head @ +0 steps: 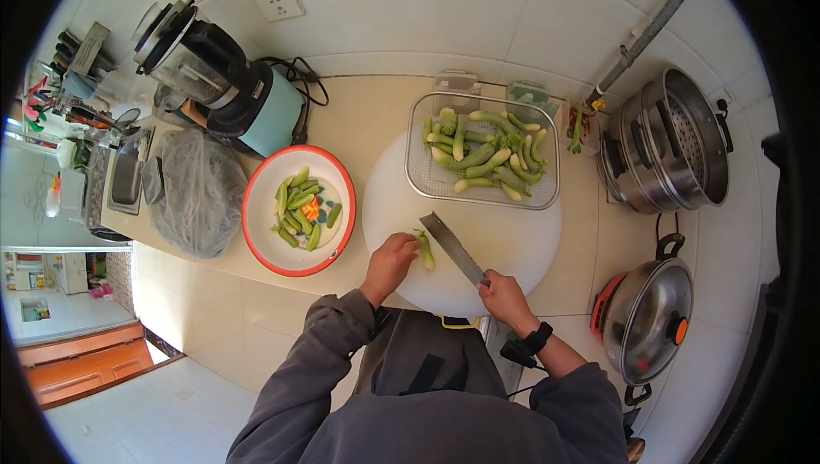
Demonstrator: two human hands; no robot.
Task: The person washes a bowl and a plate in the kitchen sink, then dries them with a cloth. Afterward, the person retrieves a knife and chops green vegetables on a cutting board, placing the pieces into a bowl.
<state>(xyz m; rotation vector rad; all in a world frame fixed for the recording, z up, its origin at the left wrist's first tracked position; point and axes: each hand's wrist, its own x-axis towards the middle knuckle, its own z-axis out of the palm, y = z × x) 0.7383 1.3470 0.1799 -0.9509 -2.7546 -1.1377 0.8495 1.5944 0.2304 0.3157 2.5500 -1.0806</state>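
My left hand is at the left part of a round white cutting board, its fingertips beside a small green eggplant. The eggplant lies on the board with its stem end away from me; whether the fingers grip it I cannot tell. In my right hand is the handle of a cleaver. Its blade slants up and left over the board, a little right of the eggplant and apart from it. Behind, a wire mesh basket full of whole green eggplants overlaps the board's far part.
Left of the board, a red-rimmed enamel basin holds cut green pieces. Beyond it are a clear plastic bag and a blender. A stacked steamer and a lidded pan stand at right. A sink lies far left.
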